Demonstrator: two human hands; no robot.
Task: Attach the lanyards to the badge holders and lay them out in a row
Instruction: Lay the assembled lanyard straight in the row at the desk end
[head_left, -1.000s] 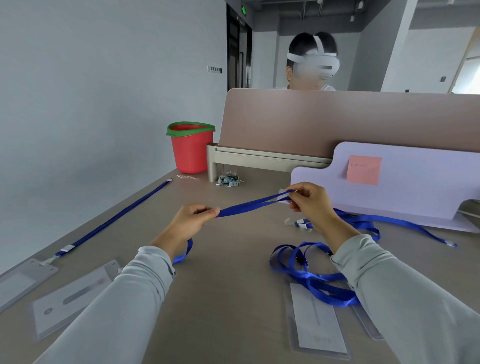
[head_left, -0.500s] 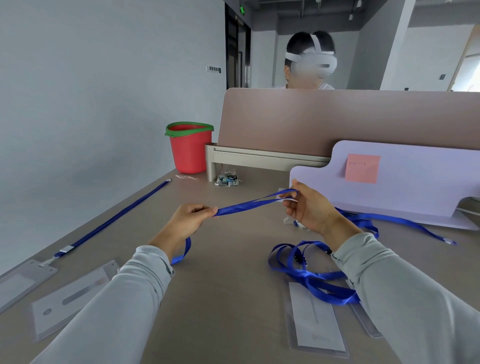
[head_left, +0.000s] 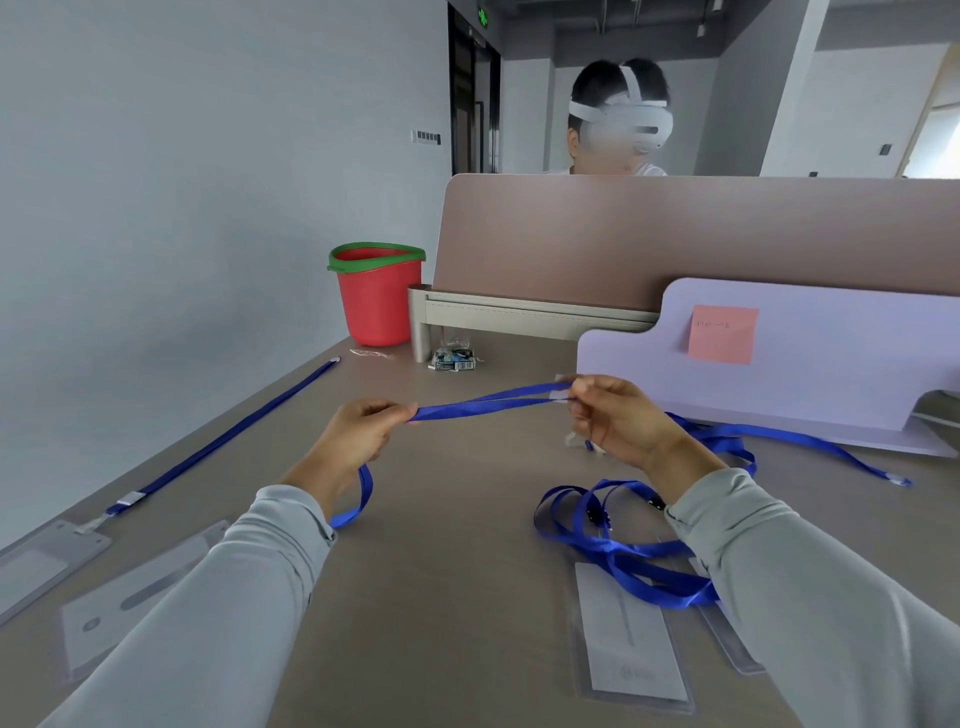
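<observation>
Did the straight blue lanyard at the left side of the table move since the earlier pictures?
No. The straight lanyard lies where it was, with its far end just short of the red bucket, as before.

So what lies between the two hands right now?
Head view: a stretch of blue lanyard spans the gap, pinched by the left hand at one end and the right hand at the other.

- Bench (head_left: 467, 571) centre: bare, passable.
- Right: tangled lanyards (head_left: 618, 551) over a badge holder (head_left: 631, 639).
- Left: flat badge holders (head_left: 130, 608), straight lanyard (head_left: 223, 436).
- Far: bucket (head_left: 376, 301), partition (head_left: 675, 239), lilac board (head_left: 831, 364).
</observation>
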